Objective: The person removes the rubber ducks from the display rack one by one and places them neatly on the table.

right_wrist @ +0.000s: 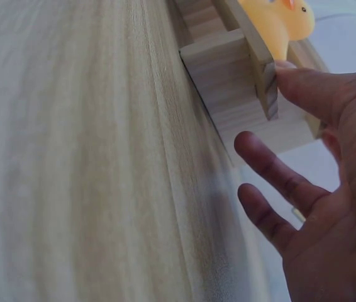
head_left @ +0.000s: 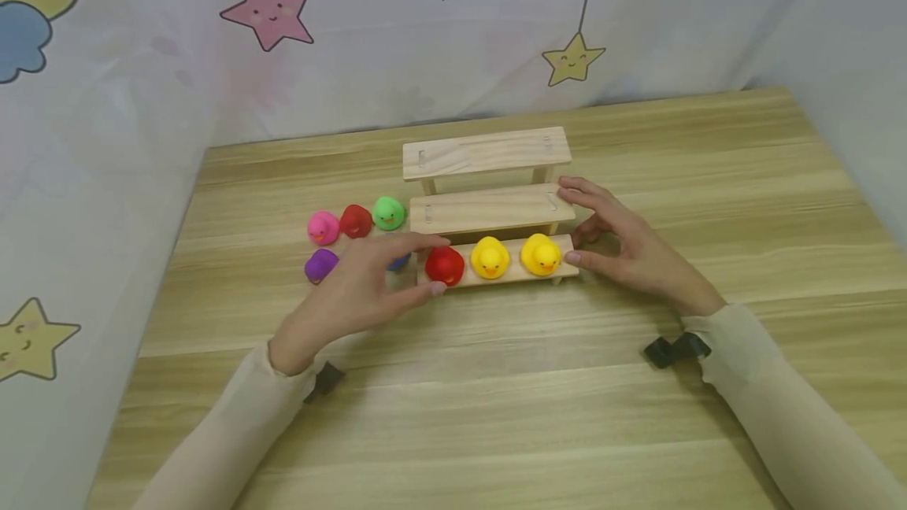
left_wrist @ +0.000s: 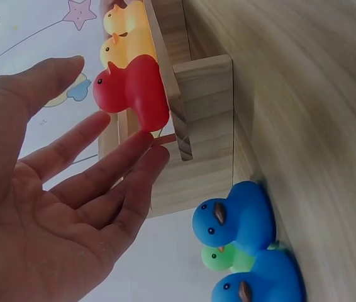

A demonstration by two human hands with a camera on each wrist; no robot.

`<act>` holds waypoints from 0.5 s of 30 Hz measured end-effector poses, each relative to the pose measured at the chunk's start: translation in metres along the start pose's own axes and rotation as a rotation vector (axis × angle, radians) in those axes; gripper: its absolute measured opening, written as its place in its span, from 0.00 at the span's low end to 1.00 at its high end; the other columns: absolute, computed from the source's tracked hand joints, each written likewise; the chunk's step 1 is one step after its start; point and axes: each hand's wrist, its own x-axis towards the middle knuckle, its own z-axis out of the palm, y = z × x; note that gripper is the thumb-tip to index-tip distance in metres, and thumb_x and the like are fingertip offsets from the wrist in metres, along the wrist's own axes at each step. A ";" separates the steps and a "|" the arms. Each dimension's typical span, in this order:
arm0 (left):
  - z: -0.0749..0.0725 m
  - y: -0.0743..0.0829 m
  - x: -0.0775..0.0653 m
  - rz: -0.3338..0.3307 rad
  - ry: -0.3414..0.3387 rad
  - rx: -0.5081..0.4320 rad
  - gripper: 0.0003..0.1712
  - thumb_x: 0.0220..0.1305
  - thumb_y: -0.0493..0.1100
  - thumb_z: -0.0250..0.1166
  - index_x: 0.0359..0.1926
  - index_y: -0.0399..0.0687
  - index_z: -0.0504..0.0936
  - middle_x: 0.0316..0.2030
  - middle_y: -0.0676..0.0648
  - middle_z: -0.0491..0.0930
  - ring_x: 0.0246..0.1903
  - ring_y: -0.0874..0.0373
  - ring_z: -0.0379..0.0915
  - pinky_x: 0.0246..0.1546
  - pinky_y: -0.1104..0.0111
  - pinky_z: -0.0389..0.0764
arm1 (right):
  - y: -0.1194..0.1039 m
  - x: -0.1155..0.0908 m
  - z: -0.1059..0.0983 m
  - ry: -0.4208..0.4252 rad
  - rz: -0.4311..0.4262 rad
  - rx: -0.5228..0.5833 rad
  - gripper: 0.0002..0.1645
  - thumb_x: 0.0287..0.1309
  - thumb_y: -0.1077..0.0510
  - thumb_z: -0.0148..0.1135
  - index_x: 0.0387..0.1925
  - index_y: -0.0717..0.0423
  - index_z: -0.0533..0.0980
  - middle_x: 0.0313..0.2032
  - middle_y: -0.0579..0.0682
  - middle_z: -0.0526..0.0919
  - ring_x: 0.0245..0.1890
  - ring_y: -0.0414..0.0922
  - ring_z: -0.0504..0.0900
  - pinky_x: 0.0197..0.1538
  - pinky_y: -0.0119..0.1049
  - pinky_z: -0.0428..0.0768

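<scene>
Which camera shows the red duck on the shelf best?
The left wrist view: the red duck is big and close there. The head view shows it smaller, from above; the right wrist view doesn't show it.

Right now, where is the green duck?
In the head view, the green duck sits on the table left of the wooden stand, beside a red duck.

Nursery-like setting (star-printed cloth (head_left: 375, 46))

Two red ducks (head_left: 445, 264), two yellow ducks (head_left: 490, 258), pink duck (head_left: 323, 227), green duck (head_left: 388, 212), purple duck (head_left: 321, 265), blue ducks (left_wrist: 250, 217), pale wood-grained stand (head_left: 489, 153), yellow-brown grain-streaked tabletop (head_left: 531, 400), cream sleeves (head_left: 761, 376), white backdrop (head_left: 383, 61) patterned with pink and yellow stars (head_left: 266, 14) and a blue cloud (head_left: 21, 38).
</scene>
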 end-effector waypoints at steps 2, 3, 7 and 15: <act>0.002 0.000 0.001 0.003 0.008 -0.002 0.29 0.65 0.50 0.79 0.65 0.53 0.85 0.60 0.53 0.89 0.55 0.54 0.86 0.58 0.54 0.86 | 0.000 0.000 0.000 0.000 0.006 -0.007 0.56 0.58 0.74 0.75 0.83 0.52 0.61 0.86 0.51 0.54 0.46 0.37 0.87 0.53 0.28 0.86; 0.003 0.000 0.002 0.003 0.011 -0.001 0.29 0.65 0.50 0.79 0.65 0.52 0.85 0.59 0.53 0.89 0.51 0.54 0.85 0.54 0.56 0.86 | -0.001 0.000 0.000 0.000 0.010 -0.008 0.56 0.58 0.74 0.75 0.83 0.51 0.61 0.86 0.51 0.54 0.46 0.37 0.87 0.54 0.27 0.86; 0.006 -0.001 0.004 -0.007 0.014 0.008 0.28 0.65 0.50 0.79 0.64 0.52 0.86 0.58 0.53 0.90 0.33 0.52 0.75 0.38 0.66 0.77 | -0.001 -0.001 0.000 0.001 0.022 -0.014 0.56 0.59 0.73 0.75 0.83 0.49 0.61 0.87 0.50 0.54 0.47 0.37 0.86 0.55 0.27 0.85; 0.007 -0.004 0.005 -0.022 0.005 0.003 0.26 0.65 0.48 0.79 0.63 0.54 0.87 0.56 0.53 0.91 0.34 0.50 0.75 0.36 0.67 0.73 | -0.002 -0.001 0.000 0.002 0.027 -0.009 0.56 0.59 0.73 0.75 0.83 0.48 0.61 0.87 0.49 0.54 0.47 0.37 0.86 0.55 0.27 0.85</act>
